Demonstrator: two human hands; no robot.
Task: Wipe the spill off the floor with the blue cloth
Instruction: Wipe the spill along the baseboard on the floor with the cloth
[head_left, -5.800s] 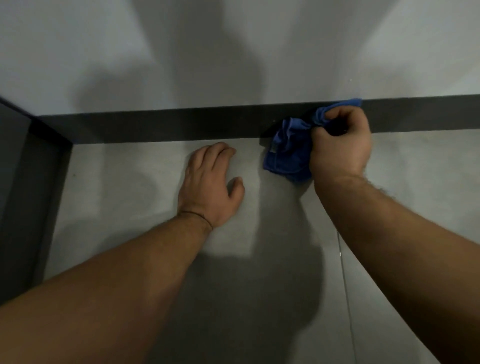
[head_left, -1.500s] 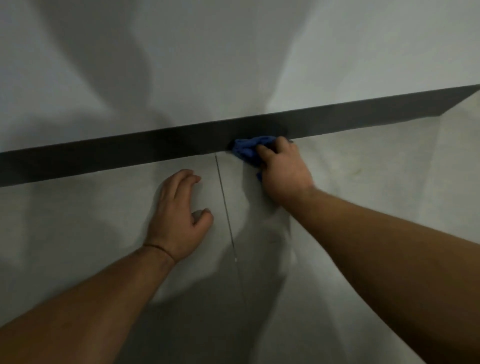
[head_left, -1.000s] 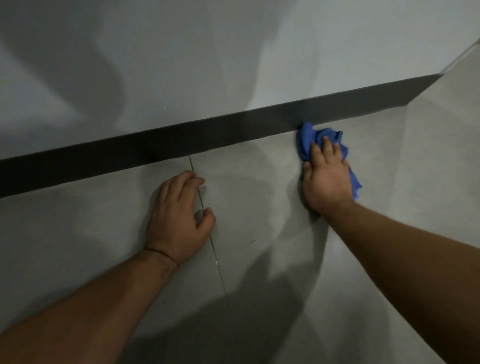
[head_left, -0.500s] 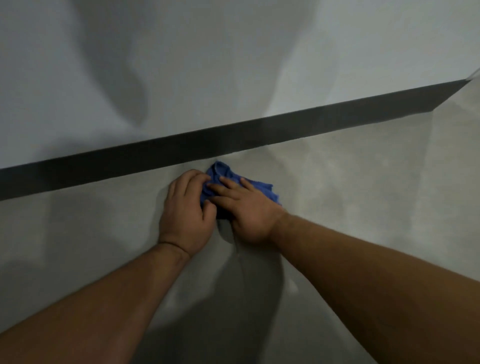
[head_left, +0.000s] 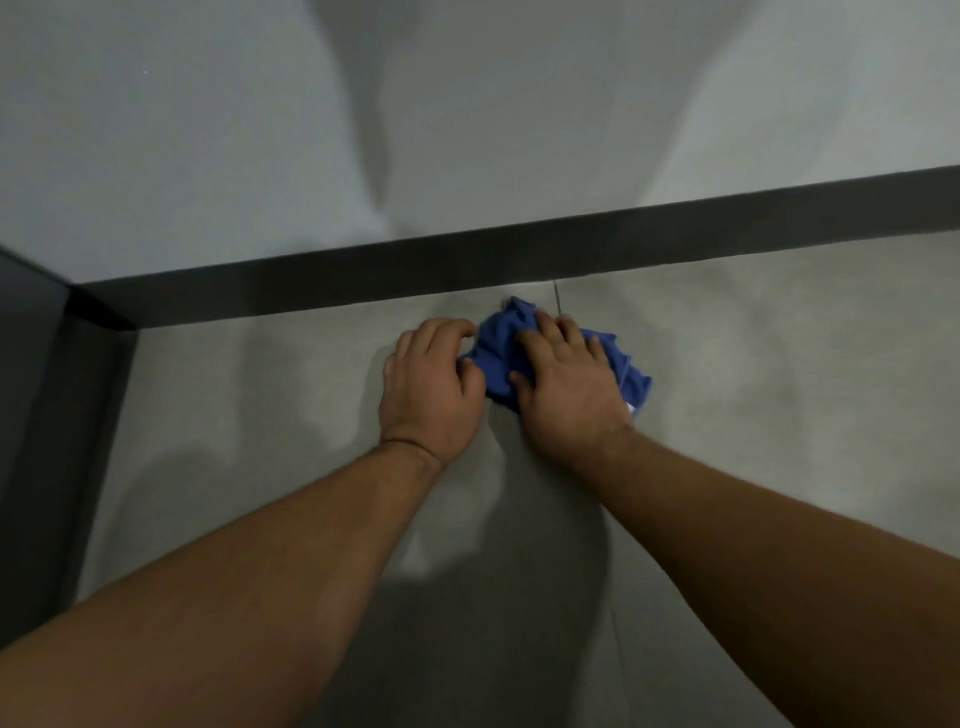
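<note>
The blue cloth (head_left: 501, 358) lies bunched on the grey tiled floor (head_left: 260, 415), close to the dark skirting. My right hand (head_left: 566, 389) presses flat on top of the cloth with its fingers spread over it. My left hand (head_left: 431, 389) rests on the floor right beside it, fingers curled, its thumb side touching the cloth's left edge. I can make out no spill on the floor; the part under the cloth and hands is hidden.
A dark skirting board (head_left: 467, 265) runs along the foot of the pale wall (head_left: 467, 104). A dark panel or door frame (head_left: 41, 405) stands at the left. A thin tile joint (head_left: 557, 296) runs toward the wall behind the cloth.
My right hand swept the cloth from the right back to beside my left hand, and both hands now sit together. The view has shifted, bringing the dark left corner into sight.
</note>
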